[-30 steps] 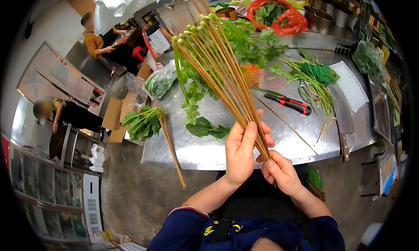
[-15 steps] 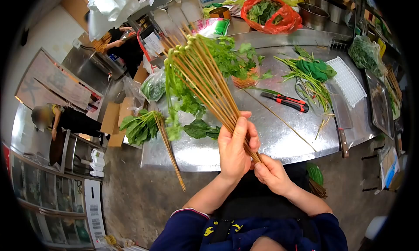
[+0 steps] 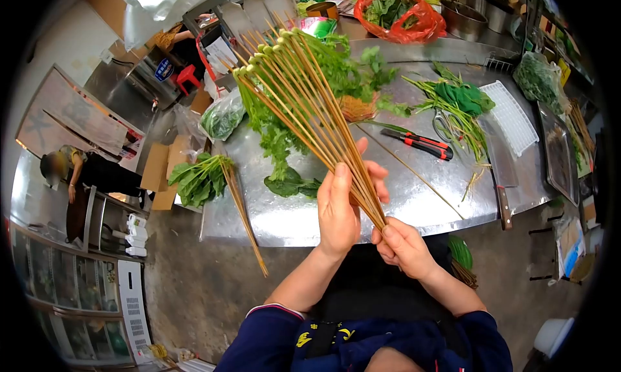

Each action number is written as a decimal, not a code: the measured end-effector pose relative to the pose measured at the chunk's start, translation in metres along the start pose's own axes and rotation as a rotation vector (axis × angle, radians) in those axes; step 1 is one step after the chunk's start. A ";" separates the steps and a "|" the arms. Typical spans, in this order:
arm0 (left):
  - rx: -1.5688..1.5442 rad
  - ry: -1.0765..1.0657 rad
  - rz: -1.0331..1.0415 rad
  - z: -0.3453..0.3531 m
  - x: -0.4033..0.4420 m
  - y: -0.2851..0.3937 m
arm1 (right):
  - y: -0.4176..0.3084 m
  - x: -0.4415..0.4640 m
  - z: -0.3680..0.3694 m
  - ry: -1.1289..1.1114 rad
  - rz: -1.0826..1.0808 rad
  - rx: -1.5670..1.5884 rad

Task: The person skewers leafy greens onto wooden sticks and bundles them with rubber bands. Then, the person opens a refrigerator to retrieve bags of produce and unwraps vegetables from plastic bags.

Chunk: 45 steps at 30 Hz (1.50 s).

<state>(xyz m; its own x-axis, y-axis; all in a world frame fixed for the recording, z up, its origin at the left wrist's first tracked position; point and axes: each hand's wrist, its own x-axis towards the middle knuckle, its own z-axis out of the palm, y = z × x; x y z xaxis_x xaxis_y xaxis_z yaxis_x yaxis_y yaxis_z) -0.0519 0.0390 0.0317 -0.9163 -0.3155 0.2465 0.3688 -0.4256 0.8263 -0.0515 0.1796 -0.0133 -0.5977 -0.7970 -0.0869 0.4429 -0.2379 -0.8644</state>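
Note:
A fanned bundle of bamboo skewers (image 3: 323,136) slants up and left over the table, with pale green stem ends and leafy greens (image 3: 275,139) at its top. My right hand (image 3: 406,248) pinches the skewers' lower ends together. Higher up, my left hand (image 3: 337,211) cradles the bundle, thumb on the near side and fingers behind, partly stretched out. To the left, a second bunch of skewered dark leaves (image 3: 199,180) lies with its sticks past the table edge. One loose skewer (image 3: 414,171) rests right of my hands.
On the metal table (image 3: 284,226) lie a red-and-black utility knife (image 3: 420,143), scissors (image 3: 444,125), cut greens (image 3: 462,100), a white rack (image 3: 511,118) and a wooden-handled knife (image 3: 504,207). A red bag (image 3: 427,24) of leaves sits behind. Another person (image 3: 97,171) stands at far left.
My left hand has loosened its fingers around the skewers and shifted slightly down and left. The skewer bundle has spread wider. My right hand still pinches the lower ends.

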 end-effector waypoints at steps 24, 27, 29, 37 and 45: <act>-0.126 0.101 -0.065 -0.027 0.009 -0.004 | -0.017 0.013 0.009 -0.081 0.040 -0.029; -0.124 0.155 -0.138 -0.008 0.010 0.012 | -0.015 0.016 0.010 -0.108 0.085 0.015; -0.181 0.106 -0.165 -0.015 0.005 0.011 | -0.016 0.018 0.013 -0.131 0.117 0.083; -0.270 0.089 0.023 -0.023 0.011 0.019 | -0.021 0.024 -0.002 -0.337 0.247 0.082; -0.359 0.045 0.059 -0.027 0.013 0.025 | -0.026 0.028 -0.010 -0.410 0.360 0.053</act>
<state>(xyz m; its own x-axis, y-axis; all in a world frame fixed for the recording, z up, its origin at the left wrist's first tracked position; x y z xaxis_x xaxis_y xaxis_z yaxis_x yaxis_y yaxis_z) -0.0508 0.0015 0.0420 -0.8872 -0.3816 0.2594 0.4591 -0.6734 0.5795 -0.0863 0.1686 0.0014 -0.0974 -0.9817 -0.1638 0.6110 0.0710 -0.7885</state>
